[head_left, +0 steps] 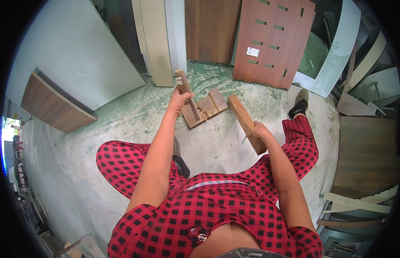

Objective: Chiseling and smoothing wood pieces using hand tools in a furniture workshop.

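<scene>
My left hand (179,101) is closed round a narrow wooden strip (182,80) with pale patches near its top end. The strip tilts up from a small wooden panel assembly (213,103) on the floor; whether the two are joined I cannot tell. That assembly has brown pieces with a rough yellowish seam between them. My right hand (259,130) grips a thick wooden block (241,112) near its closer end. The block slants away to the upper left, its far end close to the assembly but apart from it.
A reddish slotted board (273,41) and a dark brown panel (212,30) stand at the back. Beige planks (155,43) and a large pale panel (71,51) lean at left, with a curved brown board (56,103) before it. Offcuts (376,92) pile up at right.
</scene>
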`<action>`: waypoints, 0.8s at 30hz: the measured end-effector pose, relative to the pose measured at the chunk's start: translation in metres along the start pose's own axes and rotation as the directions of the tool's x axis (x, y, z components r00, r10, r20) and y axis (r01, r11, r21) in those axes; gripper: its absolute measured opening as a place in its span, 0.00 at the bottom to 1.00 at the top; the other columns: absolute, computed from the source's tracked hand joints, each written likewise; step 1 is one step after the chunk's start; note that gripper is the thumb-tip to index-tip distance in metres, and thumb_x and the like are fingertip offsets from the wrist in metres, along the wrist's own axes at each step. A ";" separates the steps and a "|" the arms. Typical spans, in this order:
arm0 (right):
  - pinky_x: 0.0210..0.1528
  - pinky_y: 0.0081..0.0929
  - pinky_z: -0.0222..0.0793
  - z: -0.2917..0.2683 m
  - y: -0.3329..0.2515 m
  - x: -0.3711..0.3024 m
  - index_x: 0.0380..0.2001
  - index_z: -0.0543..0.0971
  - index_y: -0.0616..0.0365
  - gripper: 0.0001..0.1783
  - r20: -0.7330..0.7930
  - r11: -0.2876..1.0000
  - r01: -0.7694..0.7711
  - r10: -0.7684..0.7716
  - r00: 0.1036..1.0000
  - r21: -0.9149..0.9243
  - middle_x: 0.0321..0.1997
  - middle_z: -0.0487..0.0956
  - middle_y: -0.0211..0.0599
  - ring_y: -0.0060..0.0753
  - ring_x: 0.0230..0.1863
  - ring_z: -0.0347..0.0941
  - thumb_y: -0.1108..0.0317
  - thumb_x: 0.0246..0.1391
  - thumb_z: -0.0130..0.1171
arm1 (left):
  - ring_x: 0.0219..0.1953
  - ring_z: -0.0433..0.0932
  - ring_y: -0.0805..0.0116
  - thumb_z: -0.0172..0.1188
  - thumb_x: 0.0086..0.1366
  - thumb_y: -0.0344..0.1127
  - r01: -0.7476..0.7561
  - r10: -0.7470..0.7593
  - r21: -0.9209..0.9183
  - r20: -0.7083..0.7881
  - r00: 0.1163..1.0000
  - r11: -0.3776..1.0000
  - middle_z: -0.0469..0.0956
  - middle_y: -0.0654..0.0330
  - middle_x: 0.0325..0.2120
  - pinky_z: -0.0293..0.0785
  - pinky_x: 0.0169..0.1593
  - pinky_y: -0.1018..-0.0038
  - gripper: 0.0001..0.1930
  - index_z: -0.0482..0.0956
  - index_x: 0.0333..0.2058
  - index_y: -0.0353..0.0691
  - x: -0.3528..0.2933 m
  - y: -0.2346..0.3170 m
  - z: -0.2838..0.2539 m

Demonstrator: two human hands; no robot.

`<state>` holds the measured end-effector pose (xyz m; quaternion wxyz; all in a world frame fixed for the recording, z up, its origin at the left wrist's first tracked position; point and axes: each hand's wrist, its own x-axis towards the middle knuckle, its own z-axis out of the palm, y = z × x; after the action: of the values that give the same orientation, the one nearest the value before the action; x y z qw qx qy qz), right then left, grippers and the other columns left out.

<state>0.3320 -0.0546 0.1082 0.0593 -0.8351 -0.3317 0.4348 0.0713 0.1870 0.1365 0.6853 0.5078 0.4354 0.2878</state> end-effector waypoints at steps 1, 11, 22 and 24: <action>0.46 0.34 0.69 -0.003 -0.001 -0.003 0.45 0.72 0.68 0.37 -0.001 0.998 -0.015 0.015 1.000 0.053 0.41 0.78 0.52 0.46 0.43 0.75 0.63 0.27 0.71 | 0.34 0.75 0.71 0.62 0.48 0.30 -0.002 0.002 -0.001 0.001 1.000 1.000 0.75 0.64 0.30 0.73 0.39 0.67 0.21 0.70 0.43 0.41 0.000 0.002 -0.001; 0.50 0.33 0.68 -0.013 -0.048 -0.052 0.50 0.68 0.62 0.39 -0.073 0.966 0.161 -0.149 0.986 0.202 0.44 0.77 0.51 0.45 0.46 0.74 0.64 0.31 0.72 | 0.29 0.77 0.75 0.65 0.47 0.30 -0.088 0.105 0.072 -0.264 0.959 0.993 0.76 0.64 0.27 0.75 0.28 0.77 0.14 0.73 0.34 0.41 0.004 -0.007 -0.016; 0.53 0.29 0.66 0.001 -0.113 -0.100 0.61 0.59 0.55 0.48 -0.454 0.501 0.793 -0.650 0.609 0.346 0.51 0.74 0.44 0.36 0.50 0.72 0.65 0.36 0.71 | 0.31 0.77 0.71 0.69 0.46 0.34 -0.129 0.195 0.214 -0.324 0.926 0.968 0.78 0.61 0.29 0.71 0.41 0.73 0.16 0.77 0.33 0.35 0.008 -0.049 0.002; 0.52 0.29 0.67 0.000 -0.120 -0.102 0.61 0.60 0.54 0.47 -0.349 0.631 0.746 -0.664 0.661 0.213 0.50 0.75 0.45 0.39 0.49 0.73 0.62 0.36 0.70 | 0.32 0.77 0.71 0.69 0.46 0.35 -0.229 0.268 0.160 -0.285 0.920 0.960 0.79 0.61 0.29 0.71 0.40 0.73 0.16 0.77 0.33 0.35 0.009 -0.053 0.006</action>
<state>0.2309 -0.0237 0.2242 0.4070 -0.6585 -0.5443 0.3230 0.0778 0.1747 0.0841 0.5352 0.5501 0.4846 0.4197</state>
